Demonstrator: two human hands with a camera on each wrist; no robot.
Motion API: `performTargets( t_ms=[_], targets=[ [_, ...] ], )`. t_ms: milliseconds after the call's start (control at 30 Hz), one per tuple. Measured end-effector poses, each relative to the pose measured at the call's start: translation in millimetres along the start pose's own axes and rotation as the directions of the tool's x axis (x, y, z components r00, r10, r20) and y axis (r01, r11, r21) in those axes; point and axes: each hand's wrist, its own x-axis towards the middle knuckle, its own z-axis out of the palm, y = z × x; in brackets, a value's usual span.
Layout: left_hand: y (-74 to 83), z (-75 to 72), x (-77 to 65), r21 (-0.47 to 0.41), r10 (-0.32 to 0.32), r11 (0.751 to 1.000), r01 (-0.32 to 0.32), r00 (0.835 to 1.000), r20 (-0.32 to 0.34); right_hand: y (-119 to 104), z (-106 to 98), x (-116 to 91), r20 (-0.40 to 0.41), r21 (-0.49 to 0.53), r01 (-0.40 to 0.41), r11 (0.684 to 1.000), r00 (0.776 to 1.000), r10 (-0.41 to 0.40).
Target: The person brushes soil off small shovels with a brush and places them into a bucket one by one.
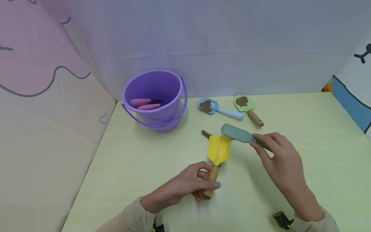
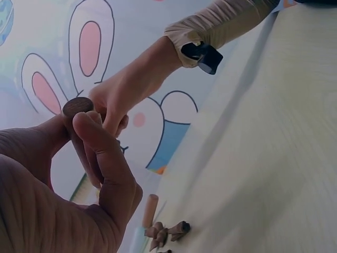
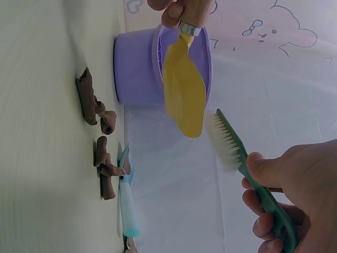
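Observation:
My left hand (image 1: 191, 182) grips the wooden handle of a small yellow trowel (image 1: 218, 149), its blade pointing away from me. In my right hand (image 1: 285, 161) I hold a green brush (image 1: 236, 132) by its handle. The right wrist view shows the white bristles (image 3: 225, 145) facing the trowel blade (image 3: 181, 92), a small gap between them. Curled brown pieces (image 3: 87, 97) lie on the table below both tools. From the head, the trowel hides most of them, leaving one brown end (image 1: 206, 134) showing past its tip.
A purple bucket (image 1: 162, 120) with its handle down stands at the back left, pink-handled things (image 1: 148, 106) inside. Toward the back wall lie a blue shovel (image 1: 231, 113) and a green shovel with a wooden handle (image 1: 255, 118), brown patches on both blades. Printed cloth walls surround the table (image 1: 316, 161).

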Motion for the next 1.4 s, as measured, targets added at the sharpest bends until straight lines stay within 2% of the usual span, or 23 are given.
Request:
performTargets(
  t_ms=[367, 533, 900, 1133, 1400],
  targets=[
    [15.3, -16.0, -12.5, 0.053, 0.055, 0.997, -0.057, 0.998, 0.040, 1.7, -0.7, -2.0, -0.044, 0.056, -0.054, 0.997, 0.997, 0.056],
    [23.7, -24.9, -18.9, 0.095, 0.072, 0.993, -0.076, 0.997, 0.036, 1.9, -2.0, -1.7, -0.077, 0.090, -0.061, 0.994, 0.995, 0.068],
    [48.2, -45.7, -42.9, 0.194, 0.094, 0.977, -0.083, 0.995, -0.044, 0.0, -6.1, -1.6, -0.083, 0.119, -0.098, 0.988, 0.991, 0.108],
    [66.0, -60.1, -59.2, 0.285, 0.130, 0.954, -0.094, 0.985, -0.112, 3.1, -4.4, -3.1, -0.067, 0.103, -0.106, 0.989, 0.991, 0.113],
    [92.6, -78.9, -76.1, 0.373, 0.151, 0.925, -0.075, 0.972, -0.180, 5.7, -1.2, -7.6, -0.039, 0.092, -0.112, 0.989, 0.992, 0.116]
  ],
)
